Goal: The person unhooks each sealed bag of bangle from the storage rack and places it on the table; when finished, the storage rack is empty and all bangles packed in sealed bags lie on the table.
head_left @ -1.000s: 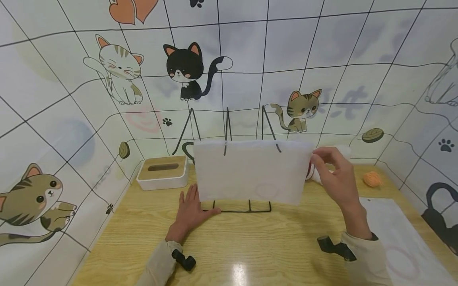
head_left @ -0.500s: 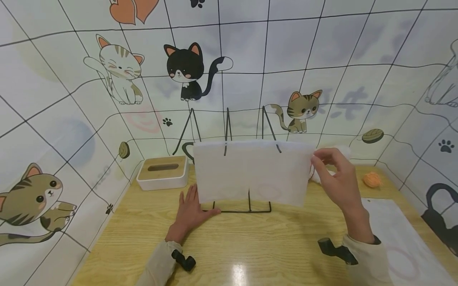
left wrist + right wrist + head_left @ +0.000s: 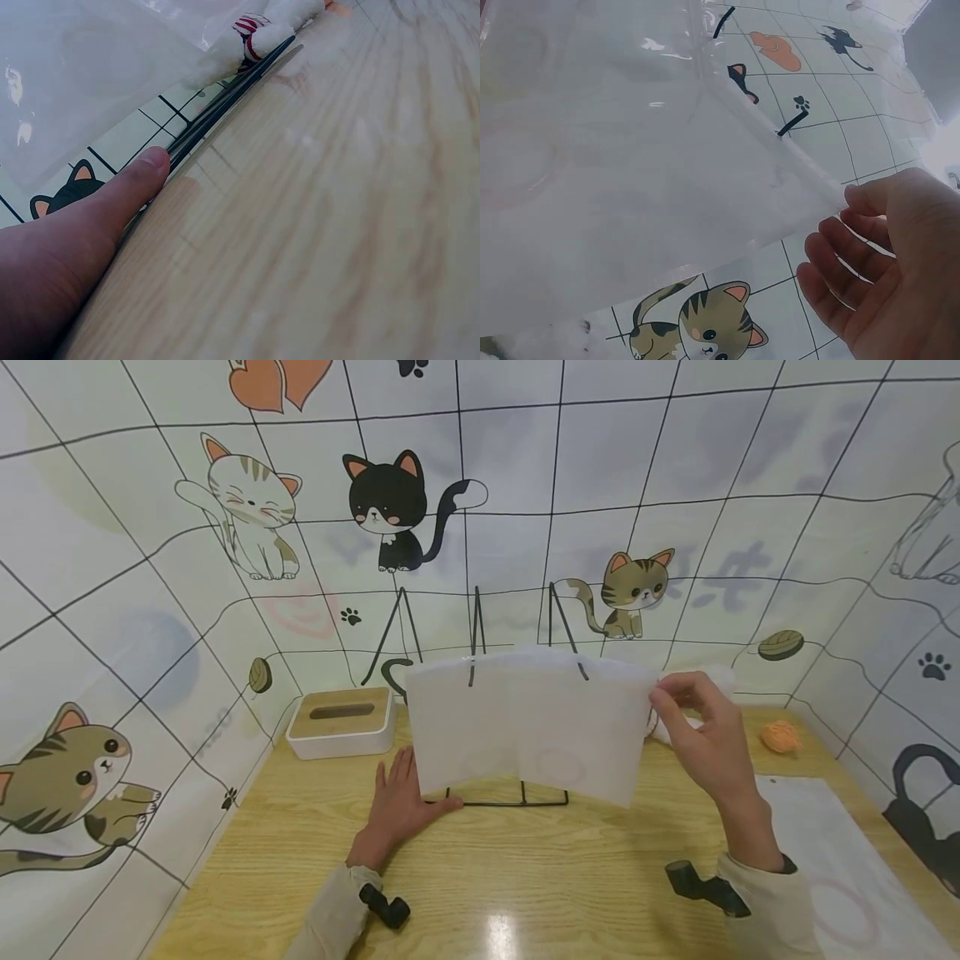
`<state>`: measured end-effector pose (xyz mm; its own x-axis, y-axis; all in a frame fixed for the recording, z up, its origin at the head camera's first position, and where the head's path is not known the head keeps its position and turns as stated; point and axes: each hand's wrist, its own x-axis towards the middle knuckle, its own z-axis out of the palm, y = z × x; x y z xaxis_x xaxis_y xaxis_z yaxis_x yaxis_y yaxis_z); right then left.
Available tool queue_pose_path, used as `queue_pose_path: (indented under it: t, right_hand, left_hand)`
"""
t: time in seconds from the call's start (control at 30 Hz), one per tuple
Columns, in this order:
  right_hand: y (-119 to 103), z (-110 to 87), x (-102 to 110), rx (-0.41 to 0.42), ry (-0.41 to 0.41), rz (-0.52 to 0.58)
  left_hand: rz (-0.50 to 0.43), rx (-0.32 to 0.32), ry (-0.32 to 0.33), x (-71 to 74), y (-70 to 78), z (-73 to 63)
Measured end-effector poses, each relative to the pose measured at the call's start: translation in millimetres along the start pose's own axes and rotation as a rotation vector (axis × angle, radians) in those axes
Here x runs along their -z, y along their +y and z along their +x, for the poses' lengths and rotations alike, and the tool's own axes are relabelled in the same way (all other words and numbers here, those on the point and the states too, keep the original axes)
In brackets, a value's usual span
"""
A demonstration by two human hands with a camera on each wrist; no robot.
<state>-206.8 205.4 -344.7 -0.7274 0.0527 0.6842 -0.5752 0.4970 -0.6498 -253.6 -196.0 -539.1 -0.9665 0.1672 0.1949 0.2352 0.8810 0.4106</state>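
Note:
A frosted, see-through plastic bag (image 3: 465, 718) hangs across a black wire rack (image 3: 517, 803), its upper edge slightly bowed. Short wire ends show in front of the bag near its top. My right hand (image 3: 701, 727) pinches the upper right corner between thumb and index finger; in the right wrist view the other fingers of that hand (image 3: 900, 255) are loosely curled away from the bag. To the left, my left hand (image 3: 401, 802) rests on the table with its fingers spread. Its thumb (image 3: 142, 184) lies along the rack's base wire, at the bag's lower left corner.
A white tissue box (image 3: 341, 739) with a wooden lid stands at the left back. Another frosted bag (image 3: 840, 860) lies flat at the right. Behind it is an orange ball (image 3: 782, 737). A white plush item (image 3: 289, 22) sits behind the rack's right end.
The bag's top edge has bowed upward in the middle and its lower edge has bent, the lower right corner dropping. My right hand keeps its pinch with barely any shift; my left hand stays put.

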Motion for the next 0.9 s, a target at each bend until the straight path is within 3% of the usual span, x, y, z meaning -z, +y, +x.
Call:
queue_pose_path:
  t: [0.13,0.43,0.6,0.9]
  right_hand:
    - [-0.6,-1.0,-1.9,0.022,0.002,-0.002]
    - [-0.5,-2.1,-8.0,0.127,-0.030,-0.050]
    - [2.1,-0.8,-11.0,0.199,-0.029,-0.067]
    - [1.3,-0.8,-16.6,0.218,0.045,-0.119]
  left_hand:
    - [0.000,-0.002,0.008,0.2,-0.2,-0.7]
    - [0.133,0.002,-0.015,0.0,0.0,2.0]
    - [0.128,0.021,-0.040,0.3,0.4,2.6]
    - [0.014,0.008,0.003,-2.1,-0.3,0.4]
